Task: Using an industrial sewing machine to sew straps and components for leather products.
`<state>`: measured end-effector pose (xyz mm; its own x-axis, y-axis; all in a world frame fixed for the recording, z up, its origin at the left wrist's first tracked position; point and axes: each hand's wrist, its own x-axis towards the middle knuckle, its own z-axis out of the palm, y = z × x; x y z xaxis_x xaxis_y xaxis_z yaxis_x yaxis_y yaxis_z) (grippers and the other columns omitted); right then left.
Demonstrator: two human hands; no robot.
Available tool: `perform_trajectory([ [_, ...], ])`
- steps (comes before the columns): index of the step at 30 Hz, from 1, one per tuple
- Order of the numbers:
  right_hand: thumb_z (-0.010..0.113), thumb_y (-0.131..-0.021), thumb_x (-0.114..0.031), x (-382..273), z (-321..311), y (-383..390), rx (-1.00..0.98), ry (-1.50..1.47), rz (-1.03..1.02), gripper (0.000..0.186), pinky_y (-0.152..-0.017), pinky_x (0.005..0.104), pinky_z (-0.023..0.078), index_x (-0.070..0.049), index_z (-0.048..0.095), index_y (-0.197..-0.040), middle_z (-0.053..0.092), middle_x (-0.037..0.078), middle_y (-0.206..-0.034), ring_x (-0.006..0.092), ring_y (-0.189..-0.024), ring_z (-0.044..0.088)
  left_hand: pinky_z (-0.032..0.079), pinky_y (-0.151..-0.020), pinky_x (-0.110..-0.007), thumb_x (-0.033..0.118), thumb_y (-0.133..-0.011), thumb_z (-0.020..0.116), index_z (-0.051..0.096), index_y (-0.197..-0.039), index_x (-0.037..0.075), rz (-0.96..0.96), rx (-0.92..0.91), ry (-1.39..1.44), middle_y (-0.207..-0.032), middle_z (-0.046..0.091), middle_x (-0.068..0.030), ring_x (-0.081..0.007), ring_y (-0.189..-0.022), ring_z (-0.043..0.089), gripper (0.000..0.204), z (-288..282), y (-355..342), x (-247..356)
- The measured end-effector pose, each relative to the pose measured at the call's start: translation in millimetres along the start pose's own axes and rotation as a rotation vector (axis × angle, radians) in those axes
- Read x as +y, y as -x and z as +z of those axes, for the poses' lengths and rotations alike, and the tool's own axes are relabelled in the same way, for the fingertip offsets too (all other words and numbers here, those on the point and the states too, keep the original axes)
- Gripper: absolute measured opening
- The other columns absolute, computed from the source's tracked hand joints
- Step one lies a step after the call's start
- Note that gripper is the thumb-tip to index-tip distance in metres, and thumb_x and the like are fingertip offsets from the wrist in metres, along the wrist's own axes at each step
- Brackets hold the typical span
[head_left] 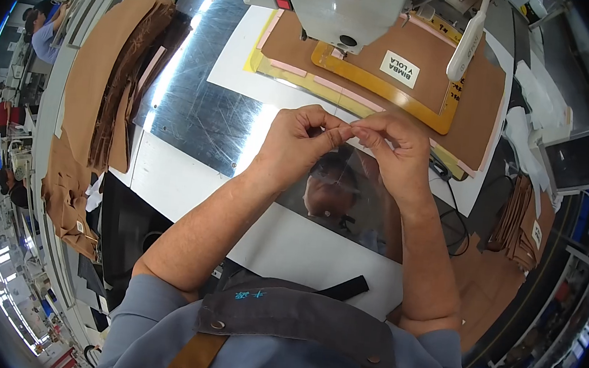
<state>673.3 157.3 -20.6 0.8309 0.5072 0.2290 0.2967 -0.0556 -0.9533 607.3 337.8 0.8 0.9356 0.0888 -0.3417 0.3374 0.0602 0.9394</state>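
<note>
My left hand (303,142) and my right hand (393,154) meet with fingertips pinched over a dark glossy plate (369,219) that shows a reflection; what they hold is too small to make out. Just beyond them a brown panel (477,123) with pale pink and yellow layers lies on a white sheet (229,57). A yellow template frame (361,85) rests on it around a white label (400,69). Above hangs a grey sewing machine head (312,5), with a white wand-like part (466,44) to its right.
Brown cut pieces are stacked on the left (99,73) and right (518,220). A shiny metal plate (194,117) lies left of centre. A monitor (570,157) stands at right, near a black cable (455,206). Co-workers (43,35) sit along the far left.
</note>
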Motion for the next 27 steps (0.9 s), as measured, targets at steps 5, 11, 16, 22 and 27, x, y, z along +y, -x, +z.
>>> perform_trajectory([
  [5,0.072,-0.088,-0.002,1.9,4.9,-9.9,-0.002,0.086,-0.042,0.006,-0.068,0.0284,0.051,0.001,0.07,-0.093,0.069,0.008,-0.087,0.0155,-0.074,0.064,0.044,-0.059,-0.022,0.015,-0.091,0.076,0.074,-0.093,-0.001,-0.049,0.001,0.095,-0.078,0.068,0.0001,-0.0049,-0.067,0.054,0.016,-5.9,-3.7,-6.7],
  [11,0.073,-0.089,-0.006,15.1,9.0,-21.4,0.151,0.162,-0.042,0.009,-0.062,0.0303,0.049,0.001,0.067,-0.093,0.066,0.007,-0.081,0.016,-0.064,0.059,0.042,-0.062,-0.022,0.011,-0.09,0.077,0.075,-0.097,-0.001,0.052,0.156,-0.019,-0.08,0.067,0.0,-0.0055,-0.07,0.054,0.014,-10.0,-30.0,-8.0],
  [16,0.073,-0.09,-0.009,21.2,9.8,-27.8,0.275,0.357,-0.072,0.01,-0.06,0.0326,0.049,-0.001,0.067,-0.09,0.064,0.009,-0.079,0.0215,-0.065,0.061,0.042,-0.061,-0.023,0.01,-0.085,0.078,0.079,-0.092,0.002,0.402,0.508,-0.411,-0.077,0.063,-0.0005,-0.0068,-0.066,0.05,0.011,-11.3,-68.0,-7.0],
  [22,0.073,-0.087,-0.008,28.9,8.0,-26.0,0.176,0.484,-0.179,0.009,-0.06,0.036,0.049,-0.002,0.068,-0.089,0.064,0.01,-0.079,0.0267,-0.067,0.063,0.048,-0.062,-0.027,0.014,-0.082,0.077,0.079,-0.092,0.005,0.449,0.617,-0.559,-0.077,0.064,-0.0038,-0.0126,-0.065,0.06,0.013,3.3,-84.3,-10.5],
  [27,0.073,-0.088,-0.008,24.4,8.1,-26.3,0.159,0.494,-0.155,0.008,-0.06,0.0359,0.049,-0.002,0.067,-0.089,0.063,0.01,-0.079,0.0258,-0.066,0.063,0.051,-0.064,-0.031,0.023,-0.082,0.075,0.079,-0.089,0.008,0.426,0.668,-0.648,-0.08,0.067,-0.0029,-0.0182,-0.066,0.067,0.017,8.6,-87.1,-11.5],
])
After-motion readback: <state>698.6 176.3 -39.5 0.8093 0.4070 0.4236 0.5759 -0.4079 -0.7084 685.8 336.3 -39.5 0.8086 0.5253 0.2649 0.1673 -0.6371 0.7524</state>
